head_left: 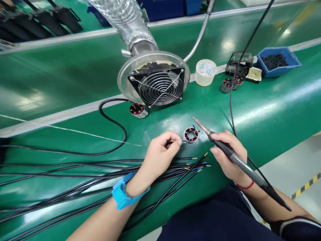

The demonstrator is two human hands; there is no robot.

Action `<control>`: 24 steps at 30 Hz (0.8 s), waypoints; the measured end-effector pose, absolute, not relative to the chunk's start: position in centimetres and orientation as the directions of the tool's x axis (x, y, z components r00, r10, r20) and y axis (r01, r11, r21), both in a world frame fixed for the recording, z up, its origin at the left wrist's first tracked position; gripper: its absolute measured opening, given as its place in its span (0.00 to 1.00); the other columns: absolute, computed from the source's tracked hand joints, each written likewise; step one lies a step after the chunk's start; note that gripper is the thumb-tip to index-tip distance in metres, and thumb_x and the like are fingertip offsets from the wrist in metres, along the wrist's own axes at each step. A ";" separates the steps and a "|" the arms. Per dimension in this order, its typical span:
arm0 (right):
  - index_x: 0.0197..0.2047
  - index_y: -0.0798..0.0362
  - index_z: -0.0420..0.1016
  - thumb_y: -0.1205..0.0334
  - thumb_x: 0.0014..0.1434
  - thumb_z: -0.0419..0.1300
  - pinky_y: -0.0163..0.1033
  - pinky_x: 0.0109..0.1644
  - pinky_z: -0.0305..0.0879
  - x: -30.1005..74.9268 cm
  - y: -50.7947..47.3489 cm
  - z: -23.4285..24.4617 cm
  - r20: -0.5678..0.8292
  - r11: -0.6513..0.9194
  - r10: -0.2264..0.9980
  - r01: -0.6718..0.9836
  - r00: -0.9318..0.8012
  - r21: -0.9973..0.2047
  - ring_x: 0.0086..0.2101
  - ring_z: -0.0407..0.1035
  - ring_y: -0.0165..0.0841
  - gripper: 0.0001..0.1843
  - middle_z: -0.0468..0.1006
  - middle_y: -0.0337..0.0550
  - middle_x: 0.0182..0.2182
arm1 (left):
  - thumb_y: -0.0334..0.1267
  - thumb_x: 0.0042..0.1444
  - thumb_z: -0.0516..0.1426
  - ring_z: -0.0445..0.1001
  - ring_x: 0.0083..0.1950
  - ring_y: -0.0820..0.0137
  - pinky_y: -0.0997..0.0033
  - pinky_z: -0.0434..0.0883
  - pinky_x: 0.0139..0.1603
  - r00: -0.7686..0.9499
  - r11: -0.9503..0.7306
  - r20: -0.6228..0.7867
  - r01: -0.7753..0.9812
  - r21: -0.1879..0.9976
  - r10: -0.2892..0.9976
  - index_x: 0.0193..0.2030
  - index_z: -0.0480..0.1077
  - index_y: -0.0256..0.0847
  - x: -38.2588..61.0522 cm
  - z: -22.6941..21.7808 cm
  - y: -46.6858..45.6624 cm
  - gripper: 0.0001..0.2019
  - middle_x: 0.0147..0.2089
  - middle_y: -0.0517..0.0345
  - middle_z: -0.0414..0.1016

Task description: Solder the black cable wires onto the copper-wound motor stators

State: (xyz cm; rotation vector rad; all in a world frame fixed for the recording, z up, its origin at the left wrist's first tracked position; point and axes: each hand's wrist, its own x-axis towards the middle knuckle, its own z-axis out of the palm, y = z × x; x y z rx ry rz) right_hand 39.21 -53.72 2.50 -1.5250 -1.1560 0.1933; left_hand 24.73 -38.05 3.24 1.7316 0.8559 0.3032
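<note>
My left hand is closed in a pinch on the end of a thin black cable, holding its stripped tip against a small round stator with copper windings on the green bench. My right hand grips a black soldering iron like a pen; its metal tip points up-left, just above and right of the stator. A blue wrist strap is on my left wrist. A bundle of several black cables with yellow and blue stripped ends lies beneath my left forearm.
A fume-extraction fan on a ribbed hose stands behind the stator, with another stator at its foot. Farther right are a tape roll, two stators, an iron stand and a blue bin of black parts.
</note>
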 end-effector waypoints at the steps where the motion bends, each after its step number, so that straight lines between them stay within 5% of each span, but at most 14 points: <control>1: 0.53 0.43 0.73 0.63 0.64 0.61 0.41 0.30 0.67 38.9 -53.9 2.3 0.490 0.179 0.727 0.555 0.482 -0.812 0.28 0.67 0.33 0.14 0.77 0.39 0.33 | 0.41 0.53 0.56 0.64 0.28 0.74 0.74 0.62 0.30 0.709 -0.144 -0.199 0.392 0.909 0.677 0.27 0.70 0.39 24.8 3.2 -38.0 0.09 0.26 0.62 0.70; 6: 0.51 0.43 0.70 0.62 0.65 0.57 0.39 0.23 0.65 38.2 -53.9 2.1 0.578 0.300 0.740 0.600 0.344 -0.742 0.20 0.64 0.31 0.12 0.77 0.37 0.27 | 0.38 0.54 0.56 0.64 0.27 0.76 0.75 0.61 0.29 0.717 -0.241 -0.126 0.387 0.890 0.685 0.27 0.72 0.39 24.8 3.1 -37.6 0.08 0.26 0.63 0.71; 24: 0.46 0.50 0.72 0.65 0.62 0.59 0.33 0.28 0.73 38.1 -53.2 2.1 0.619 0.322 0.721 0.642 0.309 -0.696 0.23 0.71 0.28 0.08 0.80 0.38 0.29 | 0.34 0.53 0.55 0.64 0.26 0.77 0.77 0.60 0.27 0.721 -0.316 -0.033 0.344 0.884 0.692 0.26 0.71 0.39 24.8 3.3 -37.6 0.07 0.25 0.64 0.69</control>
